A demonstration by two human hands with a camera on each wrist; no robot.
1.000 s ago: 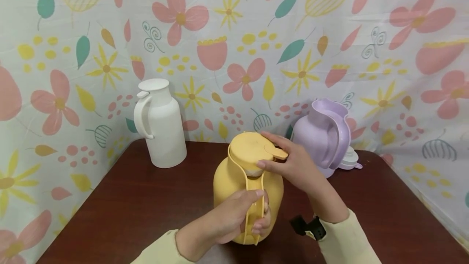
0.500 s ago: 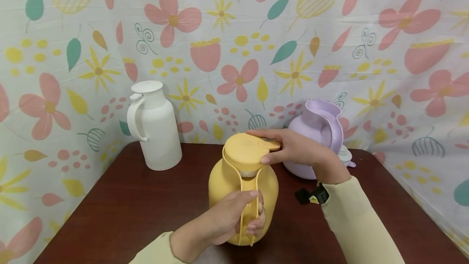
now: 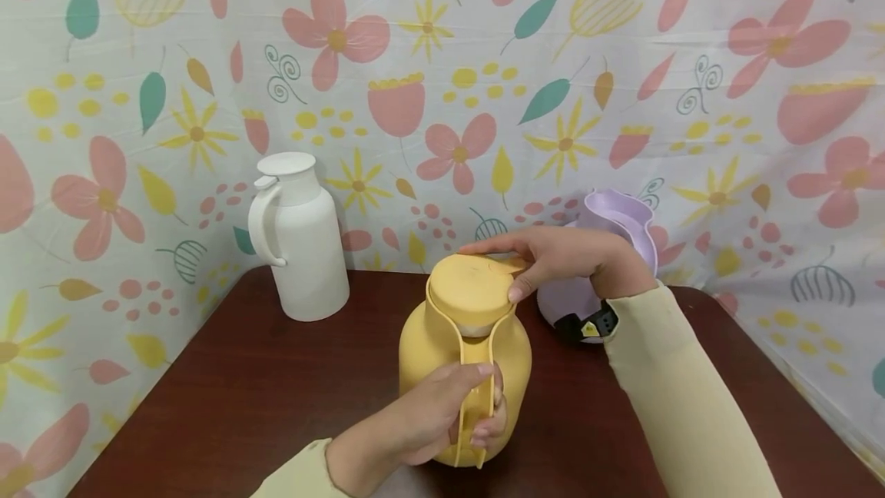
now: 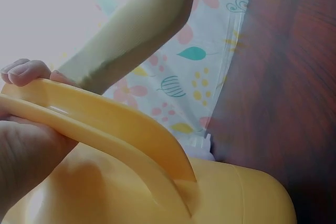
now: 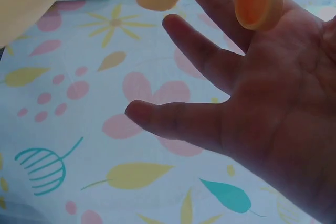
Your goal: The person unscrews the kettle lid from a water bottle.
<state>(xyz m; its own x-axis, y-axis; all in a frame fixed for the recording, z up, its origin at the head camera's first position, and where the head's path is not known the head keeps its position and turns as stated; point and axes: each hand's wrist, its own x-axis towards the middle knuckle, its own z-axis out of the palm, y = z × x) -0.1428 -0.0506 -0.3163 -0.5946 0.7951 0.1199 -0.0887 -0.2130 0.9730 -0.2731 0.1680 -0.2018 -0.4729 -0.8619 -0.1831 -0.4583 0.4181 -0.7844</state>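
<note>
A yellow vacuum jug (image 3: 418,352) stands on the table in front of me in the head view. My left hand (image 3: 432,410) grips its upright handle (image 3: 477,406); the left wrist view has the fingers curled over the handle's edge. On top sits a round yellow lid (image 3: 466,283), which my right hand (image 3: 570,256) holds between thumb and forefinger at its right side. From below, the right wrist view catches the lid's tab (image 5: 257,3) beside the palm, with two fingers (image 5: 178,119) stretched out free of the lid.
Back left on the dark wooden table (image 3: 228,375) stands a white vacuum jug (image 3: 311,252). A purple jug (image 3: 570,302) without a lid stands back right, partly behind my right arm. A flower-patterned curtain (image 3: 415,44) hangs behind the table.
My right wrist has swung up and outward, and the lid's tab has turned toward the back. The left hand keeps its hold on the handle. The head view has shifted slightly.
</note>
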